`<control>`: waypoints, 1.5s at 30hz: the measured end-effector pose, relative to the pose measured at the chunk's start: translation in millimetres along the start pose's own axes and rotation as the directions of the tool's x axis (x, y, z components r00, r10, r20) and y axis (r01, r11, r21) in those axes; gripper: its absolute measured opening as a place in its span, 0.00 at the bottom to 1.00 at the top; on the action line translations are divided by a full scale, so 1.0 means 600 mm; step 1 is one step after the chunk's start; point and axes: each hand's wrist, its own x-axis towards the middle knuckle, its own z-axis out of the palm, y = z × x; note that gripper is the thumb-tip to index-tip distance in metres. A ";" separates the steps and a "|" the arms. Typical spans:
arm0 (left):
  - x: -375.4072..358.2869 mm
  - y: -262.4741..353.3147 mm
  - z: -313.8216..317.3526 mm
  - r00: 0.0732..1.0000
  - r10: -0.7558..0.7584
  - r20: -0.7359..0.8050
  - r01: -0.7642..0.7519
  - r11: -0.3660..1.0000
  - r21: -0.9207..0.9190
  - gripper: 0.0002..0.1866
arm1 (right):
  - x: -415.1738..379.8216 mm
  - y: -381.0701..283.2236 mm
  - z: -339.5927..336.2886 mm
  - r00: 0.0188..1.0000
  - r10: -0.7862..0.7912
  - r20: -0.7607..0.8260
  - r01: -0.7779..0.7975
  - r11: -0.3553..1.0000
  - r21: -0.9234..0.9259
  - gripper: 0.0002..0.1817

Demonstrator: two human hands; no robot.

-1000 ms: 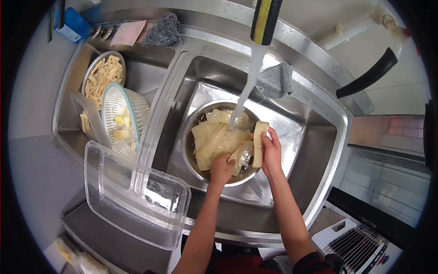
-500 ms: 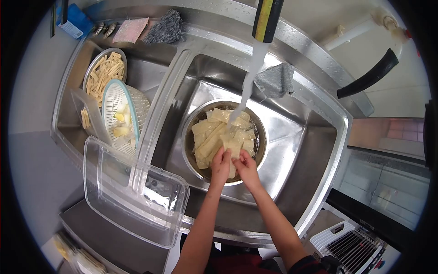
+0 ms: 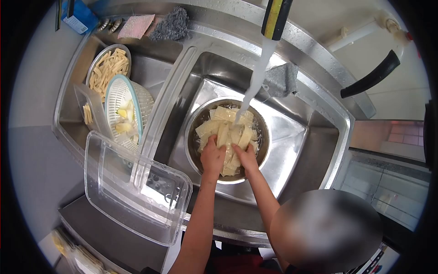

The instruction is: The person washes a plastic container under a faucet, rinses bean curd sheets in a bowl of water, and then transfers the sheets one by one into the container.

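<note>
A round metal bowl (image 3: 189, 153) stands in the right sink basin, with pale yellow tofu sheets (image 3: 226, 119) piled in water inside it. My left hand (image 3: 213, 157) grips the near left part of the pile, thumb towards the middle. Opposite it, my right hand (image 3: 247, 157) holds sheets on the near right side. Several fingertips are hidden among the sheets. Water (image 3: 253, 86) runs from the black and yellow tap (image 3: 276, 19) onto the far part of the pile.
In the left basin are a bowl of cut pale sticks (image 3: 108, 71) and a white-green colander (image 3: 142, 101) with pale yellow pieces. A clear plastic container (image 3: 137, 192) lies across the near left rim. A grey cloth (image 3: 282, 80) hangs behind the bowl. A blurred round patch (image 3: 326, 230) covers the lower right.
My hands have moved apart, from pinching one sheet together at the near side to holding the pile from both sides. The blurred patch has appeared at lower right.
</note>
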 end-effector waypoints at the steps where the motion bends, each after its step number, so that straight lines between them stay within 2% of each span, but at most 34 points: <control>1: 0.000 -0.007 0.003 1.000 -0.003 0.001 0.003 1.000 0.001 0.20 | -0.005 -0.018 -0.002 0.996 0.070 0.053 -0.075 0.991 0.114 0.27; 2: 0.002 -0.017 0.008 1.000 0.012 0.024 -0.011 1.000 -0.025 0.20 | -0.008 -0.029 -0.001 0.985 0.131 0.114 -0.154 0.963 0.224 0.26; 3: 0.004 -0.024 0.009 0.999 0.028 0.044 -0.026 0.998 -0.051 0.19 | -0.006 -0.023 -0.003 0.985 0.130 0.117 -0.154 0.962 0.224 0.26; 4: 0.005 -0.030 0.008 0.999 0.027 0.040 -0.025 0.998 -0.050 0.19 | -0.002 -0.014 -0.013 0.987 0.093 0.128 -0.105 0.990 0.094 0.27; 5: 0.005 -0.037 0.007 0.996 -0.020 0.082 0.034 0.985 -0.171 0.21 | 0.003 -0.008 -0.021 0.988 0.057 0.144 -0.052 0.998 -0.038 0.27; 6: 0.003 -0.042 0.006 0.990 -0.062 0.130 0.098 0.953 -0.288 0.22 | -0.009 -0.031 -0.032 0.996 0.000 0.091 0.024 0.963 -0.267 0.27; 7: 0.001 -0.047 0.005 0.989 -0.064 0.131 0.100 0.952 -0.289 0.22 | -0.016 -0.043 -0.041 0.996 0.002 0.092 0.023 0.963 -0.269 0.27; 8: -0.002 -0.052 0.006 0.975 -0.130 0.179 0.203 0.844 -0.496 0.21 | -0.023 -0.052 -0.050 0.993 -0.091 0.079 0.114 0.922 -0.371 0.27; 9: -0.006 -0.048 0.004 0.954 -0.181 0.241 0.298 0.681 -0.669 0.20 | -0.030 -0.060 -0.057 0.980 -0.185 0.076 0.199 0.860 -0.470 0.27; 10: -0.011 -0.043 0.004 0.954 -0.179 0.242 0.298 0.679 -0.671 0.20 | -0.037 -0.068 -0.058 0.980 -0.186 0.075 0.199 0.858 -0.473 0.27; 11: -0.017 -0.037 0.004 0.931 -0.200 0.304 0.364 0.560 -0.744 0.20 | -0.043 -0.075 -0.057 0.899 -0.437 0.026 0.372 0.731 -0.572 0.27; 12: -0.023 -0.026 0.001 0.906 -0.212 0.367 0.424 0.429 -0.798 0.21 | -0.049 -0.084 -0.053 0.752 -0.659 0.011 0.496 0.555 -0.668 0.27; 13: -0.029 -0.016 -0.001 0.906 -0.212 0.367 0.424 0.429 -0.798 0.21 | -0.058 -0.098 -0.048 0.751 -0.660 0.011 0.496 0.554 -0.668 0.27; 15: -0.041 -0.001 -0.001 0.895 -0.130 0.427 0.446 0.303 -0.842 0.23 | -0.074 -0.120 -0.031 0.769 -0.636 0.066 0.548 0.604 -0.579 0.25; 16: -0.042 -0.005 0.006 0.894 -0.130 0.429 0.448 0.303 -0.841 0.23 | -0.072 -0.100 -0.020 0.850 -0.514 0.114 0.494 0.704 -0.510 0.24; 17: -0.044 -0.012 0.016 0.915 -0.078 0.395 0.402 0.254 -0.880 0.23 | -0.067 -0.088 -0.013 0.851 -0.513 0.112 0.492 0.705 -0.512 0.24; 19: -0.052 -0.019 0.017 0.934 -0.026 0.357 0.355 0.199 -0.913 0.23 | -0.063 -0.079 -0.004 0.944 -0.226 0.240 0.297 0.900 -0.319 0.23; 21: -0.047 -0.025 0.004 0.885 0.014 0.466 0.466 0.015 -0.885 0.21 | -0.066 -0.077 -0.002 0.929 -0.294 0.224 0.356 0.875 -0.327 0.21; 22: -0.045 -0.020 0.003 0.886 0.017 0.464 0.464 0.012 -0.886 0.21 | -0.069 -0.075 -0.001 0.946 -0.251 0.208 0.305 0.903 -0.301 0.20; 23: -0.045 -0.017 0.002 0.876 -0.095 0.473 0.474 -0.013 -0.880 0.21 | -0.074 -0.072 -0.002 0.960 -0.203 0.191 0.251 0.928 -0.274 0.18; 24: -0.043 -0.014 0.002 0.854 -0.204 0.479 0.481 -0.039 -0.876 0.21 | -0.073 -0.063 0.000 0.959 -0.221 0.177 0.258 0.939 -0.226 0.16; 28: -0.024 -0.041 0.030 0.855 -0.226 0.466 0.479 0.006 -0.878 0.23 | -0.079 -0.056 -0.009 0.972 -0.130 0.194 0.176 0.954 -0.244 0.13; 29: -0.019 -0.046 0.027 0.811 -0.166 0.561 0.569 0.001 -0.822 0.24 | -0.082 -0.060 -0.012 0.963 0.060 0.264 -0.062 0.998 0.002 0.10; 30: -0.016 -0.047 0.023 0.754 -0.106 0.648 0.652 0.004 -0.758 0.26 | -0.086 -0.067 -0.013 0.901 0.218 0.374 -0.316 0.922 0.224 0.08; 34: 0.000 -0.051 0.033 0.752 -0.058 0.656 0.655 -0.036 -0.755 0.26 | -0.086 -0.066 -0.015 0.906 0.253 0.338 -0.309 0.943 0.122 0.04; 35: 0.001 -0.050 0.034 0.769 -0.062 0.636 0.637 -0.010 -0.771 0.27 | -0.083 -0.043 -0.014 0.965 0.076 0.249 -0.105 0.989 0.103 0.04; 36: 0.001 -0.047 0.034 0.785 -0.065 0.617 0.619 0.016 -0.786 0.27 | -0.086 -0.046 -0.012 0.980 -0.110 0.164 0.101 0.993 0.064 0.03; 37: 0.000 -0.044 0.034 0.784 -0.065 0.617 0.619 0.013 -0.785 0.27 | -0.087 -0.050 -0.016 0.980 -0.110 0.165 0.101 0.993 0.062 0.03; 39: -0.002 -0.042 0.033 0.740 -0.061 0.670 0.670 -0.022 -0.742 0.27 | -0.093 -0.065 -0.029 0.903 0.185 0.388 -0.288 0.931 0.226 0.04; 40: -0.002 -0.041 0.033 0.740 -0.060 0.670 0.670 -0.024 -0.742 0.27 | -0.091 -0.055 -0.033 0.903 0.185 0.388 -0.287 0.931 0.224 0.04; 42: 0.000 -0.041 0.034 0.753 -0.114 0.648 0.644 -0.073 -0.761 0.25 | -0.084 -0.035 -0.041 0.886 0.098 0.452 -0.069 0.994 -0.080 0.07; 43: 0.004 -0.046 0.036 0.756 -0.113 0.645 0.641 -0.079 -0.764 0.25 | -0.080 -0.034 -0.046 0.885 0.097 0.456 -0.066 0.994 -0.085 0.07; 44: 0.008 -0.052 0.038 0.747 -0.116 0.655 0.647 -0.097 -0.756 0.22 | -0.076 -0.032 -0.050 0.925 -0.089 0.369 0.164 0.970 -0.177 0.08; 45: 0.011 -0.058 0.041 0.736 -0.119 0.666 0.656 -0.113 -0.746 0.19 | -0.074 -0.035 -0.054 0.912 -0.286 0.295 0.370 0.885 -0.284 0.09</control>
